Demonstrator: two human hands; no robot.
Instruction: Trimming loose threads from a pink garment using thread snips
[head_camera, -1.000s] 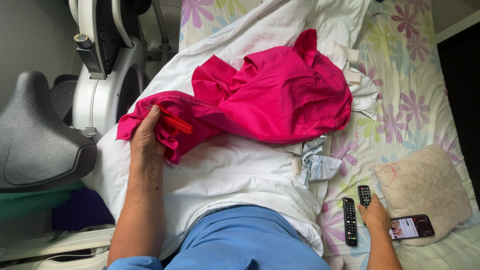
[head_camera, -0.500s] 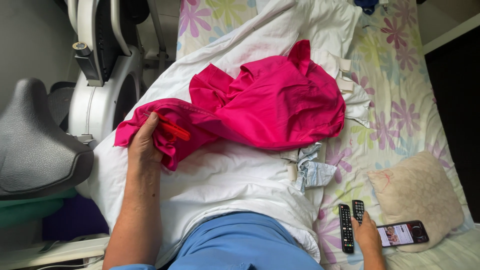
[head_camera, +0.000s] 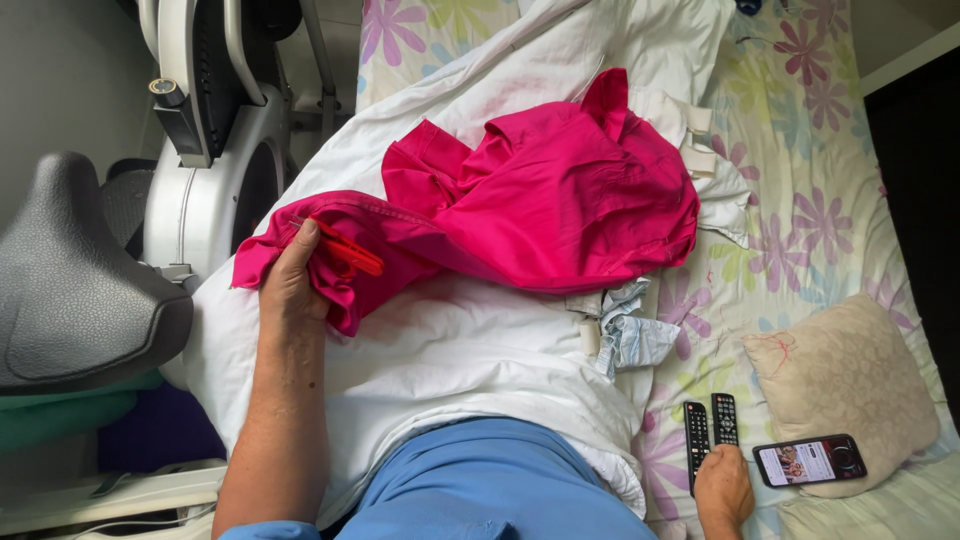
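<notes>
Left hand (head_camera: 292, 282) lies on the edge of the pink garment (head_camera: 540, 195), fingers curled and pressing the cloth, with a small red object (head_camera: 350, 255) held under them; what that object is I cannot tell. Right hand (head_camera: 722, 487) rests low at the picture's edge, fingers loosely bent, their tips touching the lower end of the remote controls; whether it grips one I cannot tell.

From largest to smallest: the bed (head_camera: 800, 200), with its flowered sheet, fills the right half. A white sheet (head_camera: 450, 350) lies across it, bunched and folded. On that sheet the pink garment is spread in a crumpled heap, one part stretched out to the left under the left hand. To the left of the bed stands a white exercise machine (head_camera: 205, 180) with a grey saddle (head_camera: 70, 290). A beige cushion (head_camera: 850, 370) lies on the right side of the bed. A crumpled pale cloth (head_camera: 630, 335) sits just below the pink garment. A phone (head_camera: 810, 460) with a lit screen lies on the cushion's lower edge. Two black remote controls (head_camera: 710, 430) lie side by side beside the phone.
</notes>
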